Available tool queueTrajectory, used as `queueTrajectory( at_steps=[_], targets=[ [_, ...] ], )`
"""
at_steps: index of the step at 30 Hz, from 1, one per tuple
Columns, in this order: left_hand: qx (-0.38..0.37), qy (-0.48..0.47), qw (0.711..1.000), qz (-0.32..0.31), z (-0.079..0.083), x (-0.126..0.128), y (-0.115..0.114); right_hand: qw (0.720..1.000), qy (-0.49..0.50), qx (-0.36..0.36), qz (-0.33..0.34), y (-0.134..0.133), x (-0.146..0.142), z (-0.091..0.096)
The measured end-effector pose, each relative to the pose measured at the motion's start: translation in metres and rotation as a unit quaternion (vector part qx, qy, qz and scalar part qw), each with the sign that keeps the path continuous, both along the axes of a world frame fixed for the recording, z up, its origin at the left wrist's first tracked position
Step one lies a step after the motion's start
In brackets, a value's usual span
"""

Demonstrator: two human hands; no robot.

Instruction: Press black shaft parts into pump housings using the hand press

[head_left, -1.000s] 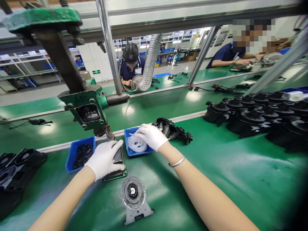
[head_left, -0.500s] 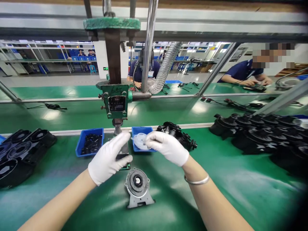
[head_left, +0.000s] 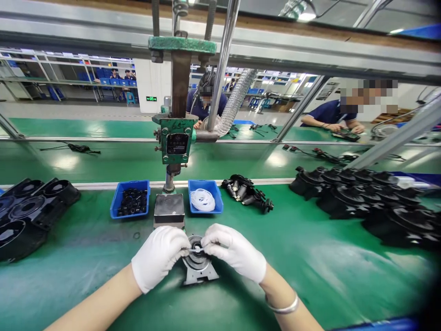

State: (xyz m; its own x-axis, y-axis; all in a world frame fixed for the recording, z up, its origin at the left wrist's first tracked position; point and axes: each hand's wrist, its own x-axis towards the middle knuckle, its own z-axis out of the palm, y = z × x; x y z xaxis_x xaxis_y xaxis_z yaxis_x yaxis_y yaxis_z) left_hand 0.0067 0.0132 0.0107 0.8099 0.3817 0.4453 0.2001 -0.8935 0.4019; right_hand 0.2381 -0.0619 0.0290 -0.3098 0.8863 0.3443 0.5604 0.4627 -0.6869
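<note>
A round motor housing (head_left: pixel 200 275) with a flat foot lies on the green bench in front of me. Its dark centre shows between my hands. My left hand (head_left: pixel 161 257), in a white glove, pinches at the housing's left rim. My gloved right hand (head_left: pixel 236 253) pinches at the right side, a short way across. Between the fingertips runs a thin white plastic ring (head_left: pixel 196 249), seen nearly edge-on over the housing's centre; the fingers cover its ends. Behind the housing stands a green press (head_left: pixel 177 142) above a dark metal block (head_left: pixel 169 208).
A blue bin (head_left: pixel 221 202) holds white rings; another blue bin (head_left: pixel 112 207) holds small black parts. Motor parts (head_left: pixel 244 191) lie right of the bins. Black housings (head_left: pixel 24 216) crowd the left, and black covers (head_left: pixel 347 191) the right. Two co-workers sit across the bench.
My right hand has come down from the ring bin to the housing. My left hand, open before, has moved down and closed its fingers there. The view has shifted slightly.
</note>
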Motion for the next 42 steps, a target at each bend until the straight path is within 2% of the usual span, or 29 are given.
queueTrajectory(
  at_steps=[4,7,11,14,16,18,21,24,27,29,32,35,36,37,40,42],
  targets=[
    [-0.013,-0.011,1.000,0.010,-0.006,-0.002,-0.001,0.996,-0.053,-0.015,-0.076,-0.016,-0.009,-0.004],
    [-0.085,-0.015,0.996,0.022,-0.012,-0.005,-0.007,0.987,-0.110,0.018,-0.115,-0.035,-0.017,-0.014],
    [-0.155,0.010,0.987,0.032,-0.011,-0.011,-0.020,0.977,-0.174,0.079,-0.099,-0.052,-0.024,-0.026],
    [-0.184,0.032,0.982,-0.007,-0.006,-0.021,-0.026,0.968,-0.204,0.120,-0.085,-0.059,-0.028,-0.031],
    [-0.196,0.034,0.979,-0.034,-0.003,-0.030,-0.026,0.963,-0.198,0.145,-0.108,-0.063,-0.030,-0.033],
    [-0.199,0.019,0.980,-0.015,-0.002,-0.034,-0.024,0.963,-0.157,0.166,-0.144,-0.065,-0.031,-0.036],
    [-0.222,0.010,0.974,0.048,-0.004,-0.026,-0.021,0.964,0.010,0.163,-0.208,-0.063,-0.033,-0.041],
    [-0.298,0.048,0.953,0.039,-0.010,-0.002,-0.025,0.942,0.193,0.087,-0.259,-0.052,-0.038,-0.042],
    [-0.384,0.012,0.922,0.034,-0.018,0.021,-0.036,0.942,0.259,-0.042,-0.209,-0.041,-0.046,-0.038],
    [-0.406,-0.039,0.912,0.035,-0.023,0.029,-0.042,0.945,0.253,-0.073,-0.195,-0.040,-0.046,-0.036],
    [-0.404,-0.075,0.911,0.034,-0.030,0.030,-0.047,0.924,0.273,-0.010,-0.268,-0.048,-0.033,-0.035],
    [-0.403,-0.072,0.911,0.041,-0.034,0.027,-0.049,0.863,0.366,0.059,-0.342,-0.049,-0.020,-0.038],
    [-0.406,-0.072,0.910,0.043,-0.035,0.027,-0.049,0.857,0.379,0.055,-0.345,-0.046,-0.020,-0.038],
    [-0.411,-0.074,0.908,0.046,-0.034,0.027,-0.049,0.862,0.382,0.037,-0.331,-0.042,-0.022,-0.039],
    [-0.431,-0.095,0.896,0.052,-0.029,0.029,-0.051,0.921,0.313,-0.038,-0.228,-0.031,-0.036,-0.035],
    [-0.441,-0.098,0.891,0.045,-0.025,0.030,-0.051,0.932,0.290,-0.016,-0.218,-0.034,-0.042,-0.030]
  ],
)
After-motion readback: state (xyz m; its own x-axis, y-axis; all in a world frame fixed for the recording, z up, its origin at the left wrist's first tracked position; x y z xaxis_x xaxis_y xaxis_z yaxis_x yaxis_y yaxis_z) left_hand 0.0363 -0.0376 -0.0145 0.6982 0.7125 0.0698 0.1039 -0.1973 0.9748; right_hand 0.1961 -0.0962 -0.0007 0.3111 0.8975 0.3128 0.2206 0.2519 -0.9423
